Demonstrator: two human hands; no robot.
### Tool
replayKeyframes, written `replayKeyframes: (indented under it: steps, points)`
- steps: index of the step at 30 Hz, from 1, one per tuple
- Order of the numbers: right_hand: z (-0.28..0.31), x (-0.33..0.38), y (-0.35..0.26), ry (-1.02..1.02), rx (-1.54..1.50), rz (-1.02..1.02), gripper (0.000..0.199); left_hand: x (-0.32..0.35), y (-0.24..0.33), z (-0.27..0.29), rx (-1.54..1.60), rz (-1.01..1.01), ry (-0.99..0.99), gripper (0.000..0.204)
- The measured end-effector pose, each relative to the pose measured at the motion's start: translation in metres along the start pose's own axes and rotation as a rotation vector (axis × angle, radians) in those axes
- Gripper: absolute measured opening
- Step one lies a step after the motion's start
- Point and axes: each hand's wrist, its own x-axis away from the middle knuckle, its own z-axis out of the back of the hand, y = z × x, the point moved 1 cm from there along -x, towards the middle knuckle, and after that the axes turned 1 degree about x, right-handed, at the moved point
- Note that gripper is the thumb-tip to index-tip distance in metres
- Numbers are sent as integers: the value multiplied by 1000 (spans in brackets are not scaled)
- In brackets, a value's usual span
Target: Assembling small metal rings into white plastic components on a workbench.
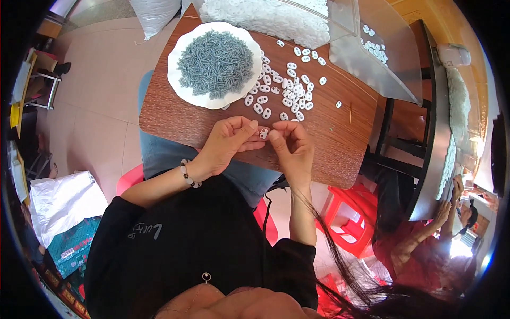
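Close to the table's front edge, both hands meet around a small white plastic piece with two holes (263, 133). My left hand (229, 139) pinches it between thumb and fingers. From the other side, the thumb and fingertips of my right hand (293, 146) close in against the same piece; whether they also hold something tiny is hidden. Many loose white two-holed pieces (291, 94) lie scattered just beyond the hands. Left of them stands a white scalloped plate (175, 80) heaped with small grey-blue metal pins or springs (216, 63), too small to tell which.
A clear plastic bin (340, 21) full of white pieces stands at the table's far side, a translucent panel or tray (380, 58) beside it. A thin stick (350, 112) lies on the wooden table (345, 154). At right are a red stool (345, 218) and another person's arms (425, 228).
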Motion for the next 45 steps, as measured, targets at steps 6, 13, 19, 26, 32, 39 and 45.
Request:
replayKeyframes:
  steps: [6,13,19,26,32,39,45]
  points:
    - [-4,6,-11,26,427,103,17,2,-1,-2,-87,-61,-44,20]
    - [-14,13,-27,111,799,405,15,4,0,-6,-47,-21,27,23]
    - [-12,14,-24,107,668,273,13,7,0,-10,-87,-64,-10,24]
    - [-13,16,-17,171,666,406,11,8,-2,-12,-191,-129,-32,25]
    - [-12,24,-8,248,404,247,6,9,2,-14,-139,-112,-28,25]
    - [-6,24,-4,116,-24,-102,9,10,1,-6,-386,-138,23,24]
    - [-8,24,-4,83,-143,-199,12,12,-1,-8,-426,-255,-3,21]
